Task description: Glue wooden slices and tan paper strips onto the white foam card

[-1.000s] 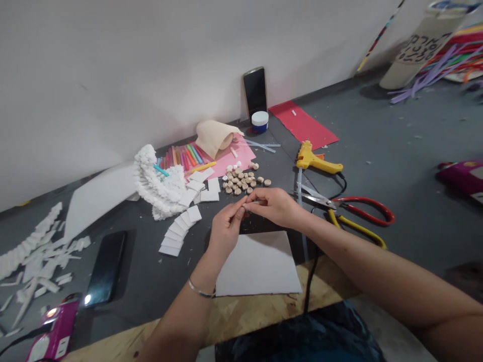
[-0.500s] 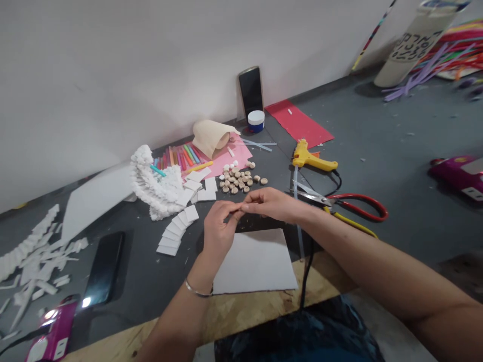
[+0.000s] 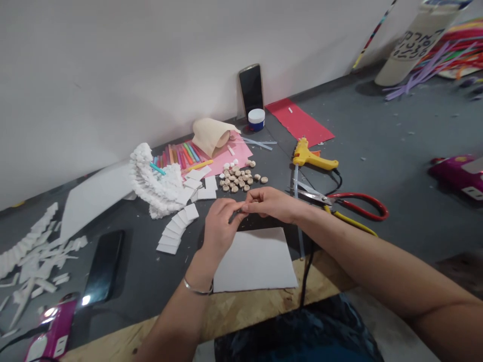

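White-lidded blue jar (image 3: 256, 119) beyond the right hand (image 3: 271, 203)

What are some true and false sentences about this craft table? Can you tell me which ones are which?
1. The left hand wears a metal bangle on its wrist. True.
2. The right hand is holding the yellow glue gun. False: the glue gun lies on the table, away from the hand.
3. Scissors with red and yellow handles lie to the right of the hands. True.
4. The small wooden discs are inside a jar. False: they lie in a loose heap on the table.
5. A phone leans against the wall. True.
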The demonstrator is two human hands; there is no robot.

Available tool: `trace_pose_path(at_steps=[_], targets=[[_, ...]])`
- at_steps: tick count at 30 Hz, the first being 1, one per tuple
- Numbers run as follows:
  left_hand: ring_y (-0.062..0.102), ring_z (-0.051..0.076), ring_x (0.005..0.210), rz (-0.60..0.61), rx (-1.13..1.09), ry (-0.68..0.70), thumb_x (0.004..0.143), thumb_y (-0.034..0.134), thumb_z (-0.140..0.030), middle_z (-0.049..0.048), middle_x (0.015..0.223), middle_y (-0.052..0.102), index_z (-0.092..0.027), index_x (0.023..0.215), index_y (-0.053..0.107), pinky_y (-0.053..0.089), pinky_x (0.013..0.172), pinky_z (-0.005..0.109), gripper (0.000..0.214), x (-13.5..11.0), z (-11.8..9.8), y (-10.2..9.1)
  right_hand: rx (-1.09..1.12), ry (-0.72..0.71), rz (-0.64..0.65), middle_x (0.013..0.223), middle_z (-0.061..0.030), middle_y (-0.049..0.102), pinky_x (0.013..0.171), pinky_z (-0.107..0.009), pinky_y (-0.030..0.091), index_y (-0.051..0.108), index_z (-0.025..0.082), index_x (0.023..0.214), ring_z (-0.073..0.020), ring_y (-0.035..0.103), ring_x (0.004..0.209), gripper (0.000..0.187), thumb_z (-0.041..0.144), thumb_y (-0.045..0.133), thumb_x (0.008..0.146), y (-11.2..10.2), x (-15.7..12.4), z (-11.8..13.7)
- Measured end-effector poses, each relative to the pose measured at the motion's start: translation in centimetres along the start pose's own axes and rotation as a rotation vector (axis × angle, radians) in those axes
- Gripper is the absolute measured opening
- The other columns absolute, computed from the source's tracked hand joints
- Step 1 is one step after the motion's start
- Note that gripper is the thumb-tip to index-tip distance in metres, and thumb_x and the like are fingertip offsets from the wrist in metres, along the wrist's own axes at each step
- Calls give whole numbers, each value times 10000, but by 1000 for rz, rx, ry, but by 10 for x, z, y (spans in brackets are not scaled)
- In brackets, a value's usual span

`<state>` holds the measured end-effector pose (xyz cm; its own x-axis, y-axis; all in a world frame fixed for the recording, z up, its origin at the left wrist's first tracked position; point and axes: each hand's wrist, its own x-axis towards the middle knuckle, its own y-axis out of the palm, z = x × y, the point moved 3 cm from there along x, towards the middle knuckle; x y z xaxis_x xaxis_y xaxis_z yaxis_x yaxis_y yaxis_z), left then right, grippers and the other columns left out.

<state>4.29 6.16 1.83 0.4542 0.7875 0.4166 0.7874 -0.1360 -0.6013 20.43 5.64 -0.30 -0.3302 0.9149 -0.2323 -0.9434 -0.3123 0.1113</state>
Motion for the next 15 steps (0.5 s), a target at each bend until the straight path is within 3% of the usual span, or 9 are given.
trace_pose_path(at_steps=[3, 10, 15], targets=[[582, 156, 791, -12, -3, -11, 876, 631, -287, 27, 815, 633, -210, 837, 712, 457, 738, 275, 118, 0, -3, -2, -68, 6, -23, 535, 90, 382, 454, -213, 207, 539, 171, 675, -53, 309, 484, 409, 510, 767, 692, 0, -2, 2], [574, 136, 746, -122, -371, -163, 783, 744, -318, 14, 780, 630, -200, 789, 710, 455, 687, 256, 123, 0, 4, 3, 384, 25, 345, 515, 116, 267, 470, -221, 134, 467, 183, 728, -50, 176, 473, 394, 489, 703, 809, 4, -5, 4], [558, 120, 759, -188, -553, -215, 762, 765, -296, 3, 786, 597, -207, 784, 708, 448, 688, 236, 108, -2, 10, 10, 450, 34, 391, 554, 112, 243, 476, -224, 127, 497, 172, 796, -51, 171, 486, 354, 469, 686, 836, 9, -6, 5]])
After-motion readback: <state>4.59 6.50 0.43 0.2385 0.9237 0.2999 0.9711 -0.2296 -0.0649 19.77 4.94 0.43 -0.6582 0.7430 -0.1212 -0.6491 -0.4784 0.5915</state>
